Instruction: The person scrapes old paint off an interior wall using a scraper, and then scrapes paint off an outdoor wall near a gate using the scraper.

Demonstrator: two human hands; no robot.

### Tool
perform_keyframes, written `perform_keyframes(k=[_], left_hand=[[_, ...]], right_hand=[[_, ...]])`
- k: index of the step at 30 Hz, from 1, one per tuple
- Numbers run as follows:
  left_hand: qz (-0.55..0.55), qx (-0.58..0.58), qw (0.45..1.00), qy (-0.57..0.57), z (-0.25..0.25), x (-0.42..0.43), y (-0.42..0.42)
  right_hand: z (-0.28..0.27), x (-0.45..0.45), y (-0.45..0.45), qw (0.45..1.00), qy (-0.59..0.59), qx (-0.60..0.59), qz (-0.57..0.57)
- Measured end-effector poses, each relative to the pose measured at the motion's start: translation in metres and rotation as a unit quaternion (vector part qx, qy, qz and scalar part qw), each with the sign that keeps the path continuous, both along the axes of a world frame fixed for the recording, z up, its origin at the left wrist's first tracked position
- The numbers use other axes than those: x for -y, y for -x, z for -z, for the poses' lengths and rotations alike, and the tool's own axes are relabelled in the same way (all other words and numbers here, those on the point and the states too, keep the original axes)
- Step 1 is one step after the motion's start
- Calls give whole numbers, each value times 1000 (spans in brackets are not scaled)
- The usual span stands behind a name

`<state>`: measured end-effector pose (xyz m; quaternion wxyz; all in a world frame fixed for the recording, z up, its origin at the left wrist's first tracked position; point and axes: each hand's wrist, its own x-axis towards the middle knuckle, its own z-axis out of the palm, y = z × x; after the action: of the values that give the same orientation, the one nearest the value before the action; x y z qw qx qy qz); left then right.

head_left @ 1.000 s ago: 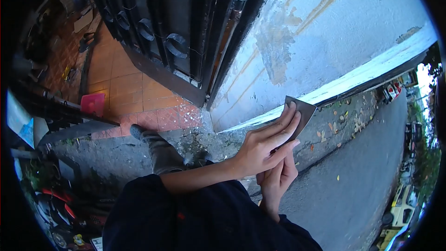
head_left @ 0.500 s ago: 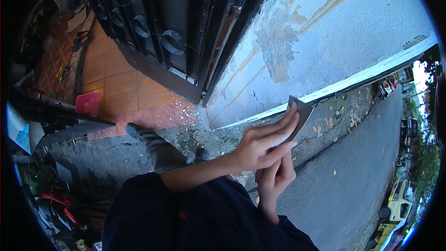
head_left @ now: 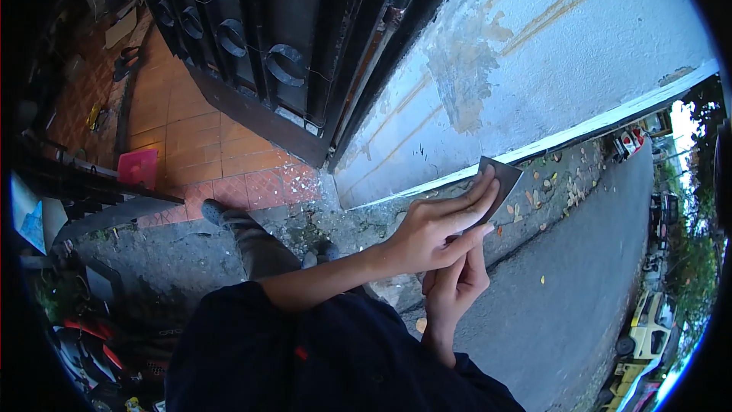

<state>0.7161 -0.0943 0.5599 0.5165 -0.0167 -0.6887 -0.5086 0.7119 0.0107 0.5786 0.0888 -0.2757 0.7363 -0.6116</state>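
Observation:
A flat, dark grey scraper (head_left: pixel 502 187) with straight edges points up and away from me, in front of the wall's foot. My left hand (head_left: pixel 427 235) reaches across from the left, its fingers laid along the blade and its thumb below, closed on it. Just beneath, my right hand (head_left: pixel 457 290) is curled shut close against the left one. Whatever lies in its grip, perhaps the handle, is hidden behind the fingers. Beyond the blade rises a whitish-blue wall (head_left: pixel 579 53) with a rough grey patch (head_left: pixel 463 88) and brownish streaks.
A dark metal gate (head_left: pixel 274 8) stands ahead at the left, over orange floor tiles (head_left: pixel 179 126). A pink container (head_left: pixel 138 168) lies near the threshold. Asphalt road (head_left: pixel 564 282) runs along the right, with a parked yellow-white vehicle (head_left: pixel 652 328). A red-black motorbike (head_left: pixel 91 351) is at lower left.
The blade has turned slightly, showing more of its flat face, and both hands have shifted a little to the right. The view has moved slightly; both hands keep their hold.

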Motion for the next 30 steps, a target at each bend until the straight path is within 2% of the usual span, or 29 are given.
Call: perform_keyframes(k=[2, 3, 4, 7, 9, 10, 12, 13, 14, 16, 18, 20, 22, 25, 27, 28, 30], left_hand=[[-6, -6, 1000, -1, -3, 2, 4], [-11, -26, 999, -23, -2, 4, 10], [-9, -26, 999, -25, -1, 3, 8], [9, -11, 999, -33, -3, 8, 5], [-5, -3, 1000, -3, -6, 9, 4], [-10, 2, 1000, 12, -7, 7, 5], [18, 4, 998, -55, -7, 14, 11], [15, 0, 999, -50, -6, 17, 9], [11, -5, 999, -43, -6, 19, 8], [-5, -12, 1000, -9, -1, 13, 4], [-5, -3, 1000, -3, -3, 13, 6], [-1, 15, 999, -34, -6, 16, 11], [-19, 13, 1000, -8, -8, 24, 13], [-22, 29, 999, -13, -6, 19, 6], [49, 63, 997, -6, -4, 14, -6], [46, 75, 996, -16, -2, 12, -12], [79, 94, 987, -106, 4, 17, -26]], right_hand=[[-5, 5, 3, 1000, 26, 14, -9], [4, 4, 13, 997, -29, -73, -1], [0, 12, 7, 999, 31, 16, -2], [9, 6, 5, 999, 16, -34, 9], [-5, 4, -1, 999, 26, 46, 2], [0, 7, 5, 999, 27, 47, 3], [10, 19, 20, 998, 40, -49, -22], [4, 22, 14, 998, 48, 27, -23], [6, 20, 12, 998, 49, 27, -25], [12, 16, 9, 995, 22, -93, 10], [14, 19, 9, 998, 39, -47, 17], [11, 27, 18, 995, 40, -92, -1], [6, 34, 15, 994, 103, 24, -35], [17, 22, 19, 991, 112, 35, -70], [19, 7, 21, 979, 128, 97, -123], [11, 5, 17, 981, 122, 116, -94], [6, -10, 23, 973, 128, 150, -122]])
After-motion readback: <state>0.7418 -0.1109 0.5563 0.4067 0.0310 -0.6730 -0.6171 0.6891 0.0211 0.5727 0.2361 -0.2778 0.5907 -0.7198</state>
